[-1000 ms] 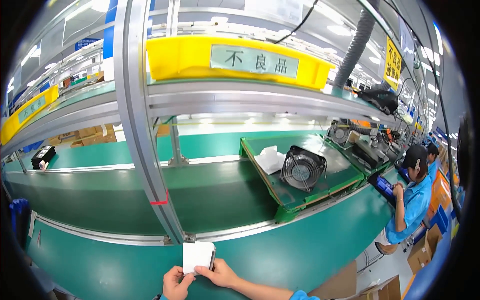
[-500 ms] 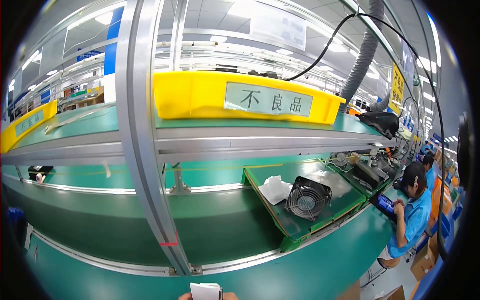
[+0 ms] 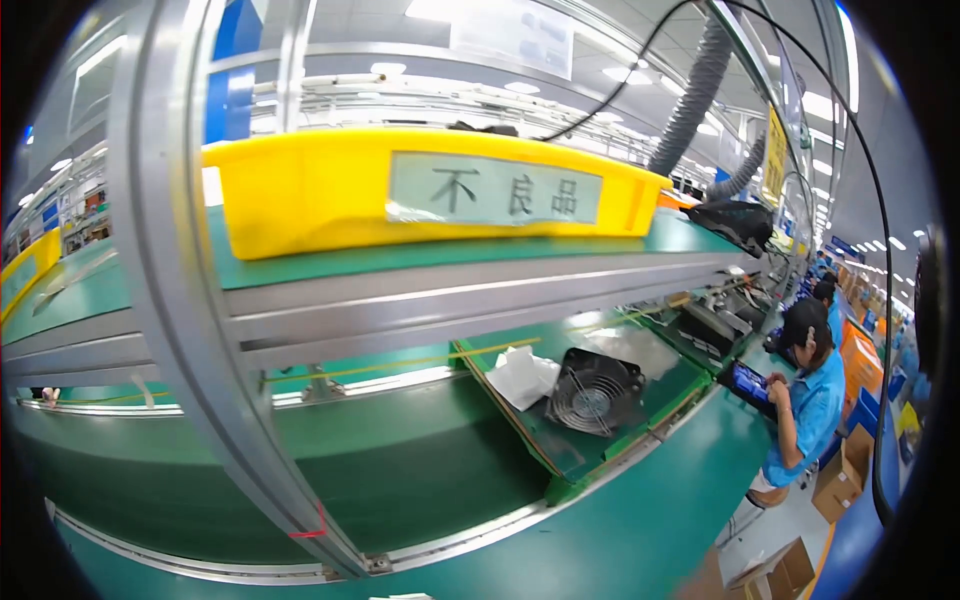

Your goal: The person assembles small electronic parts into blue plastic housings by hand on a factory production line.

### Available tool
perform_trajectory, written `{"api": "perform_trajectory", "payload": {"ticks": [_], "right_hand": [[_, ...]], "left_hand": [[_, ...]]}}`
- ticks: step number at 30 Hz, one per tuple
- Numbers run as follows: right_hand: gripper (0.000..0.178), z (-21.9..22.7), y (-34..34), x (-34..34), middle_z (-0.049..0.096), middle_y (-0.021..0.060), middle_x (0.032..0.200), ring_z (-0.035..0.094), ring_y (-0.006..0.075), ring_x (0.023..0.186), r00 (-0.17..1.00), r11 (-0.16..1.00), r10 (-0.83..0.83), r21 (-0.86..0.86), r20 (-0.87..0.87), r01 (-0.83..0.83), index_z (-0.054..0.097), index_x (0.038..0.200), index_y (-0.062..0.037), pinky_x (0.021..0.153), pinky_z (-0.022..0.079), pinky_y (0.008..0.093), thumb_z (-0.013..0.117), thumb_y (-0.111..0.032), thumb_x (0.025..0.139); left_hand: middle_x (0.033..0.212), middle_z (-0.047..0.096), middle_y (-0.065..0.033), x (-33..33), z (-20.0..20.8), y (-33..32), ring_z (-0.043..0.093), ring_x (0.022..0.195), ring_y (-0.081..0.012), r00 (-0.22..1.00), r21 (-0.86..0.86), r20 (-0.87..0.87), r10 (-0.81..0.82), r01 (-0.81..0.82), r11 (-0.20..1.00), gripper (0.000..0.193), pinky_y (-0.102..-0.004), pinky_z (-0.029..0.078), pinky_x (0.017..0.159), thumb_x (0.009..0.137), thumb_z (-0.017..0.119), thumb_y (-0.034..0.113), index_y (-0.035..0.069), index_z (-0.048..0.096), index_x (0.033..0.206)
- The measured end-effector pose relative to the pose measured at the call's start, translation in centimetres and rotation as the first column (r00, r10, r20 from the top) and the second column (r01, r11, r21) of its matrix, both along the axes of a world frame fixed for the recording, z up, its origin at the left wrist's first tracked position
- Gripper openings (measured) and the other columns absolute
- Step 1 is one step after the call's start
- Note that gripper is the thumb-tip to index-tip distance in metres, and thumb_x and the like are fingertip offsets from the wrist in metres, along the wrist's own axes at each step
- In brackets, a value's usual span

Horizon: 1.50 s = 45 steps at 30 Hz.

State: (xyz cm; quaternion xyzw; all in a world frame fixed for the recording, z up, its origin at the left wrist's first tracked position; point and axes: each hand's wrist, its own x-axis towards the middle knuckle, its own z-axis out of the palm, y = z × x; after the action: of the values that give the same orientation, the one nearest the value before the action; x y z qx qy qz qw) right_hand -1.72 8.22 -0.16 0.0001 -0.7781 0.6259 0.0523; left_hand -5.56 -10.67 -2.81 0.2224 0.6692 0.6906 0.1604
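Neither of my hands shows at this moment. Just the top edge of something white, like a stack of paper (image 3: 402, 597), peeks in at the lower rim; whatever holds it is hidden below. Beyond the near green worktop (image 3: 480, 565), a black cooling fan (image 3: 592, 392) with a round wire guard lies on a green tray (image 3: 552, 465). A crumpled white sheet (image 3: 523, 377) rests beside the fan, on its left.
An aluminium post (image 3: 185, 270) rises at left, joined to a shelf rail (image 3: 450, 310). On the shelf stand a yellow bin (image 3: 310, 195) and a black object (image 3: 735, 222). At right a co-worker in blue (image 3: 808, 390) handles a dark device. Cardboard boxes (image 3: 845, 475) stand on the floor.
My view has moved nearer the shelf and to the right, so the post and bin appear further left. The white stack and the fingertips beside it have dropped out at the lower edge, except a sliver.
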Motion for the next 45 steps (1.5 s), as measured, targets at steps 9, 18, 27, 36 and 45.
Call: {"api": "perform_trajectory", "payload": {"ticks": [9, 18, 27, 36, 45], "right_hand": [[0.032, -0.3, 0.4, -0.5, 0.067, 0.0203, 0.088, 0.066, 0.0368, 0.077, 0.993, 0.991, 0.068, 0.125, -0.101, -0.055, 0.066, 0.103, -0.005, 0.068, 0.051, 0.0407, 0.065, -0.033, 0.088], [0.044, -1.8, 0.8, -1.0, 0.07, 0.0206, 0.092, 0.069, 0.034, 0.08, 0.969, 1.0, 0.011, 0.006, -0.247, -0.01, 0.064, 0.114, 0.0005, 0.073, 0.052, 0.039, 0.062, -0.039, 0.094], [0.044, -2.6, 0.8, -0.4, 0.069, 0.0201, 0.08, 0.07, 0.0323, 0.073, 0.999, 0.996, 0.035, 0.08, -0.03, -0.032, 0.069, 0.098, -0.0001, 0.066, 0.053, 0.041, 0.065, -0.043, 0.09], [0.034, -3.9, 0.4, 0.2, 0.07, 0.0155, 0.102, 0.067, 0.0258, 0.095, 0.99, 0.977, -0.076, -0.188, 0.122, 0.098, 0.065, 0.112, 0.001, 0.085, 0.051, 0.0369, 0.065, -0.025, 0.089], [0.028, -1.6, -0.5, 0.1, 0.07, 0.0134, 0.102, 0.066, 0.0193, 0.092, 1.0, 0.991, 0.009, -0.133, 0.027, -0.005, 0.065, 0.109, 0.0085, 0.081, 0.053, 0.0322, 0.064, -0.015, 0.093]], "left_hand": [[0.133, 0.048, -0.0187, -0.1, -0.1, -0.1, 0.049, 0.121, -0.0267, 0.998, 0.046, 0.045, 0.041, -0.043, 0.998, 0.056, -0.039, 0.038, 0.105, 0.092, 0.058, 0.006, -0.007, 0.033, 0.14], [0.131, 0.051, -0.0182, -0.4, -0.4, 0.2, 0.053, 0.118, -0.0262, 1.0, 0.048, -0.024, 0.019, -0.018, 0.999, 0.049, -0.0387, 0.041, 0.102, 0.096, 0.053, 0.006, -0.006, 0.034, 0.14], [0.118, 0.06, -0.0163, -0.9, -0.4, 0.6, 0.058, 0.108, -0.0226, 0.979, 0.052, -0.175, 0.108, -0.1, 0.994, 0.057, -0.0366, 0.047, 0.094, 0.089, 0.063, 0.029, -0.007, 0.047, 0.13], [0.123, 0.057, -0.0191, -1.2, -0.8, 0.3, 0.058, 0.108, -0.0332, 0.901, -0.069, -0.422, 0.103, -0.145, 0.987, 0.051, -0.0397, 0.047, 0.093, 0.09, 0.065, 0.026, 0.0, 0.05, 0.131], [0.129, 0.053, -0.0176, -1.4, -2.0, 0.3, 0.052, 0.119, -0.0334, 0.892, -0.076, -0.437, 0.11, -0.159, 0.984, 0.046, -0.0409, 0.042, 0.1, 0.095, 0.057, 0.025, -0.001, 0.046, 0.132]]}}
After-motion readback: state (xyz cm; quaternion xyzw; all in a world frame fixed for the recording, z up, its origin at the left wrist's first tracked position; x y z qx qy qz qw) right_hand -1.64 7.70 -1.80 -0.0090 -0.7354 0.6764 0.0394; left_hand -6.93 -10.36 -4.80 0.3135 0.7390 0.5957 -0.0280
